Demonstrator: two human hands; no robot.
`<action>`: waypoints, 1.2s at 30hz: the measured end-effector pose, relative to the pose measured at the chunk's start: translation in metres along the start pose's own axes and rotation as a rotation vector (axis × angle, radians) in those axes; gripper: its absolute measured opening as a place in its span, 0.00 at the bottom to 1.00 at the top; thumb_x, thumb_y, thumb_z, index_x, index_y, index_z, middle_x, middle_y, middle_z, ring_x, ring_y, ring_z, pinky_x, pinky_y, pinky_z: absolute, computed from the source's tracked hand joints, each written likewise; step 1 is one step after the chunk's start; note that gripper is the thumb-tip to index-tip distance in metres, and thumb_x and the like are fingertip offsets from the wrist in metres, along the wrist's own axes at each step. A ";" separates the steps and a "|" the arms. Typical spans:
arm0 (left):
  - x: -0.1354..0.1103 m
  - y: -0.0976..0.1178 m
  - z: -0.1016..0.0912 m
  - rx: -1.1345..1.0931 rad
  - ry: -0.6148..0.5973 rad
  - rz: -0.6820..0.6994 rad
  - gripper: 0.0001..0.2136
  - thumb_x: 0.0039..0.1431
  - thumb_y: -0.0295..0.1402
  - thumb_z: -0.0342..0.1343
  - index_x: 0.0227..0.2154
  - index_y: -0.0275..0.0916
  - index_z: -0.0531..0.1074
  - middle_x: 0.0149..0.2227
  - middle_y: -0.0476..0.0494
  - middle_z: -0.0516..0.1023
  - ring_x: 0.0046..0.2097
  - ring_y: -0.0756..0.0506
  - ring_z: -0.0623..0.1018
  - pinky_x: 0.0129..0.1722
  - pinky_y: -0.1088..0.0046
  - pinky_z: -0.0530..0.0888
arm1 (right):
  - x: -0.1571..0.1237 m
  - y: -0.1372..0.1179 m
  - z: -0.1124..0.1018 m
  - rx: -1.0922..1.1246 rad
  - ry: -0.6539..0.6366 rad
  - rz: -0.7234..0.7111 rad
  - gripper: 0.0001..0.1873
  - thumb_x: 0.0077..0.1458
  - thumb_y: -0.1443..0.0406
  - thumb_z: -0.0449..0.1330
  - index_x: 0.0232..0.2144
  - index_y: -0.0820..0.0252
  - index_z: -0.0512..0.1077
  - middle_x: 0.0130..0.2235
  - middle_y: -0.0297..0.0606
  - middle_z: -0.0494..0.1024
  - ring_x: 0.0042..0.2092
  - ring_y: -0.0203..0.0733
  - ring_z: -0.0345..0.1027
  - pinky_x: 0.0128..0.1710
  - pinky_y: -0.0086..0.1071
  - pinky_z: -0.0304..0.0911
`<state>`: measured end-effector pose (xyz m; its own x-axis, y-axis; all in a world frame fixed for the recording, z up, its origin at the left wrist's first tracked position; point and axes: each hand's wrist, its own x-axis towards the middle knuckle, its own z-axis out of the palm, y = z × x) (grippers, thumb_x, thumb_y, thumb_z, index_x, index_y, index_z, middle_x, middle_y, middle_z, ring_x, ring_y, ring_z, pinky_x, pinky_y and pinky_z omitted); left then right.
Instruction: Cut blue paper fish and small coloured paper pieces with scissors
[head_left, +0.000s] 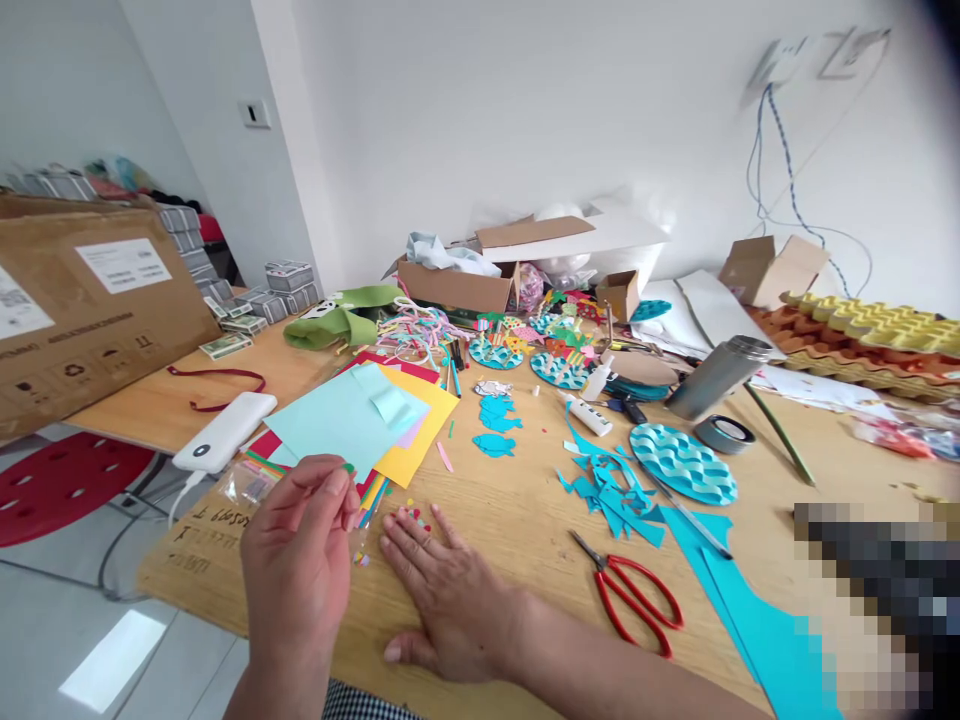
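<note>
The left hand (300, 545) is pinched shut on a tiny green paper dot (349, 467) just above the right hand (442, 595), which lies flat and spread on the bench (525, 500) with loose coloured dots (412, 517) at its fingertips, and so slight a grip could let the dot slip and vanish among them.

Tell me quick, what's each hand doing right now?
Left hand: pinched shut on a green scrap.
Right hand: open, flat on the table, holding nothing.
</note>
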<state>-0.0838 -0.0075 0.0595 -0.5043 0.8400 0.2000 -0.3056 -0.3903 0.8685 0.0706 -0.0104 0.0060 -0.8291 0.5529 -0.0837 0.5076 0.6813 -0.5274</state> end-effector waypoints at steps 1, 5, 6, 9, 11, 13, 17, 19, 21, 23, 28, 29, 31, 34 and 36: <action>0.000 0.000 0.000 -0.001 -0.002 -0.001 0.03 0.46 0.30 0.63 0.24 0.37 0.75 0.25 0.50 0.71 0.24 0.53 0.68 0.22 0.78 0.65 | 0.001 0.004 -0.001 -0.016 0.011 0.020 0.46 0.61 0.42 0.41 0.66 0.71 0.43 0.68 0.51 0.40 0.69 0.49 0.28 0.66 0.50 0.20; 0.000 -0.002 -0.001 -0.004 -0.012 -0.006 0.03 0.46 0.30 0.63 0.25 0.37 0.75 0.26 0.50 0.72 0.24 0.53 0.68 0.22 0.79 0.65 | 0.006 0.023 -0.003 -0.081 0.064 0.091 0.46 0.60 0.42 0.40 0.67 0.70 0.42 0.68 0.52 0.40 0.69 0.51 0.29 0.66 0.53 0.24; 0.000 -0.003 -0.001 -0.004 -0.013 -0.013 0.03 0.46 0.30 0.63 0.25 0.37 0.75 0.26 0.50 0.72 0.24 0.53 0.68 0.22 0.79 0.65 | 0.007 0.029 -0.003 -0.101 0.081 0.107 0.46 0.60 0.41 0.40 0.66 0.71 0.42 0.68 0.52 0.40 0.69 0.51 0.29 0.66 0.53 0.24; 0.001 -0.005 -0.001 -0.004 -0.009 -0.028 0.04 0.46 0.30 0.64 0.25 0.37 0.76 0.25 0.50 0.72 0.24 0.54 0.68 0.22 0.79 0.65 | 0.009 0.047 -0.005 -0.159 0.110 0.159 0.48 0.59 0.41 0.40 0.66 0.73 0.43 0.68 0.54 0.41 0.69 0.53 0.30 0.66 0.55 0.26; 0.001 -0.006 -0.001 -0.006 -0.014 -0.033 0.04 0.46 0.30 0.64 0.25 0.37 0.76 0.25 0.51 0.72 0.24 0.54 0.68 0.22 0.79 0.65 | 0.008 0.056 -0.008 -0.187 0.118 0.192 0.48 0.60 0.41 0.40 0.66 0.74 0.43 0.68 0.55 0.41 0.69 0.54 0.30 0.65 0.56 0.27; 0.003 -0.006 0.000 -0.008 -0.024 -0.034 0.03 0.46 0.30 0.64 0.25 0.37 0.75 0.24 0.51 0.71 0.24 0.54 0.68 0.22 0.79 0.65 | 0.006 0.057 -0.011 -0.200 0.121 0.213 0.48 0.60 0.41 0.40 0.66 0.75 0.43 0.68 0.56 0.39 0.69 0.55 0.29 0.65 0.57 0.26; 0.005 -0.006 0.002 -0.009 -0.042 -0.031 0.03 0.47 0.30 0.63 0.24 0.37 0.75 0.23 0.51 0.70 0.24 0.54 0.67 0.22 0.79 0.64 | 0.004 0.034 -0.013 -0.145 0.101 0.120 0.48 0.58 0.39 0.40 0.67 0.70 0.42 0.68 0.51 0.39 0.69 0.51 0.27 0.66 0.54 0.21; 0.005 -0.007 0.003 -0.010 -0.034 -0.035 0.04 0.47 0.30 0.63 0.24 0.37 0.74 0.23 0.51 0.70 0.24 0.54 0.67 0.23 0.80 0.64 | 0.008 0.018 -0.011 -0.093 0.069 0.029 0.47 0.59 0.40 0.39 0.67 0.69 0.43 0.68 0.50 0.41 0.69 0.48 0.29 0.66 0.52 0.18; 0.005 -0.007 0.005 -0.009 -0.019 -0.045 0.04 0.46 0.30 0.63 0.24 0.36 0.74 0.25 0.51 0.71 0.25 0.54 0.67 0.23 0.79 0.65 | 0.013 0.006 -0.009 -0.061 0.046 -0.021 0.48 0.59 0.40 0.39 0.66 0.71 0.43 0.68 0.51 0.43 0.69 0.47 0.28 0.66 0.50 0.17; 0.004 -0.007 0.005 -0.008 -0.013 -0.049 0.04 0.46 0.30 0.64 0.24 0.36 0.74 0.25 0.51 0.71 0.25 0.54 0.67 0.24 0.79 0.65 | 0.018 0.003 -0.007 -0.050 0.036 -0.024 0.47 0.60 0.40 0.38 0.66 0.73 0.44 0.68 0.51 0.43 0.69 0.47 0.28 0.66 0.50 0.17; 0.006 -0.009 0.003 0.011 -0.039 -0.048 0.03 0.47 0.30 0.63 0.24 0.36 0.74 0.24 0.51 0.70 0.25 0.54 0.67 0.25 0.79 0.65 | 0.008 0.020 -0.007 -0.080 0.040 0.056 0.46 0.60 0.41 0.40 0.66 0.71 0.45 0.68 0.52 0.44 0.69 0.50 0.32 0.66 0.53 0.22; 0.006 -0.010 0.003 0.013 -0.039 -0.046 0.03 0.47 0.30 0.63 0.24 0.36 0.75 0.25 0.51 0.71 0.25 0.54 0.67 0.25 0.80 0.65 | 0.003 0.026 -0.008 -0.094 0.054 0.081 0.46 0.60 0.41 0.41 0.66 0.70 0.45 0.68 0.52 0.44 0.69 0.51 0.33 0.66 0.53 0.24; 0.007 -0.012 0.004 0.014 -0.044 -0.047 0.03 0.48 0.30 0.63 0.25 0.36 0.75 0.24 0.51 0.71 0.25 0.54 0.67 0.24 0.80 0.65 | -0.008 0.038 -0.013 -0.135 0.069 0.122 0.46 0.60 0.41 0.42 0.66 0.69 0.45 0.68 0.52 0.44 0.69 0.53 0.34 0.66 0.55 0.27; 0.006 -0.015 0.005 0.014 -0.069 -0.060 0.03 0.48 0.30 0.62 0.25 0.37 0.75 0.23 0.51 0.70 0.24 0.54 0.67 0.23 0.79 0.64 | -0.021 0.055 -0.026 -0.229 0.101 0.132 0.39 0.63 0.46 0.43 0.67 0.64 0.44 0.69 0.48 0.42 0.69 0.55 0.33 0.65 0.59 0.28; 0.006 -0.017 0.005 0.008 -0.079 -0.070 0.03 0.48 0.30 0.63 0.25 0.37 0.75 0.23 0.51 0.70 0.24 0.54 0.67 0.22 0.79 0.63 | -0.026 0.062 -0.035 -0.295 0.153 0.152 0.36 0.65 0.50 0.45 0.67 0.62 0.42 0.69 0.45 0.41 0.69 0.56 0.31 0.64 0.60 0.31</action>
<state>-0.0771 0.0063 0.0481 -0.4170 0.8921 0.1738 -0.3309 -0.3272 0.8851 0.1315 0.0343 0.0046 -0.7053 0.7089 -0.0035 0.6870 0.6824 -0.2497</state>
